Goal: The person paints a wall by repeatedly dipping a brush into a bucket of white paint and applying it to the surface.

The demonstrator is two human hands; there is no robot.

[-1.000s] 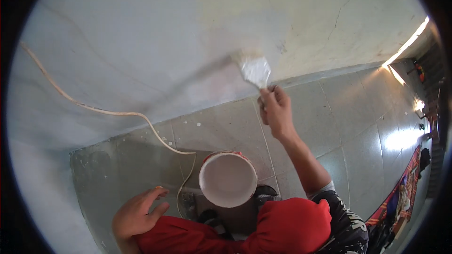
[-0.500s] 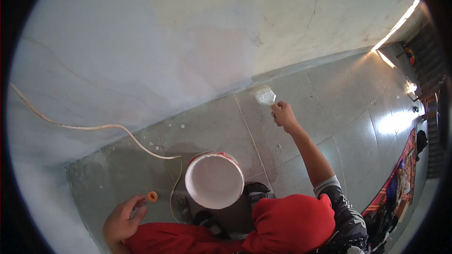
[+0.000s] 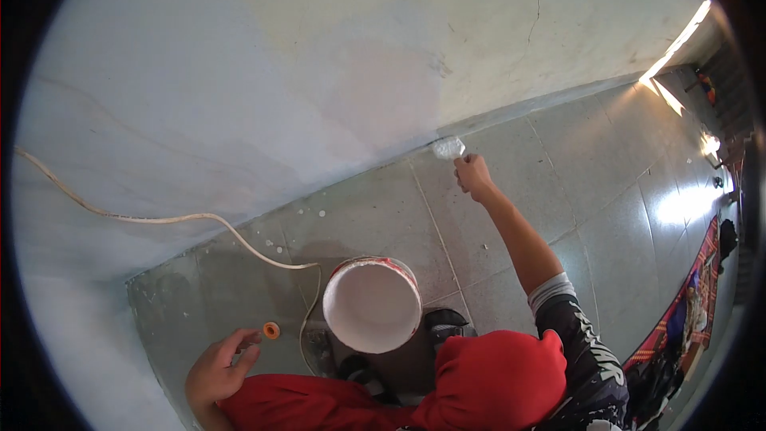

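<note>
My right hand (image 3: 474, 175) grips the handle of a wide paintbrush (image 3: 448, 148), arm stretched forward. Its pale, white-coated bristles are right at the foot of the wall (image 3: 319, 80), by the skirting strip. Resting near my left knee, my left hand (image 3: 217, 370) is empty, fingers loosely curved and thumb apart. Just beyond its fingertips a small orange ring (image 3: 271, 330), like a tape roll, lies on the floor. Between my feet and the wall stands a round bucket (image 3: 373, 307), white inside with red marks on its rim.
A pale cable (image 3: 159, 219) runs along the wall and down beside the bucket. Grey floor tiles (image 3: 527, 215) carry a few white drips. At the right lie a red patterned mat (image 3: 694, 271) and dark cloth. Bright light enters through a gap at the far corner.
My right hand has carried the brush forward, up to the wall's foot. The camera view has shifted slightly; my left hand keeps its pose.
</note>
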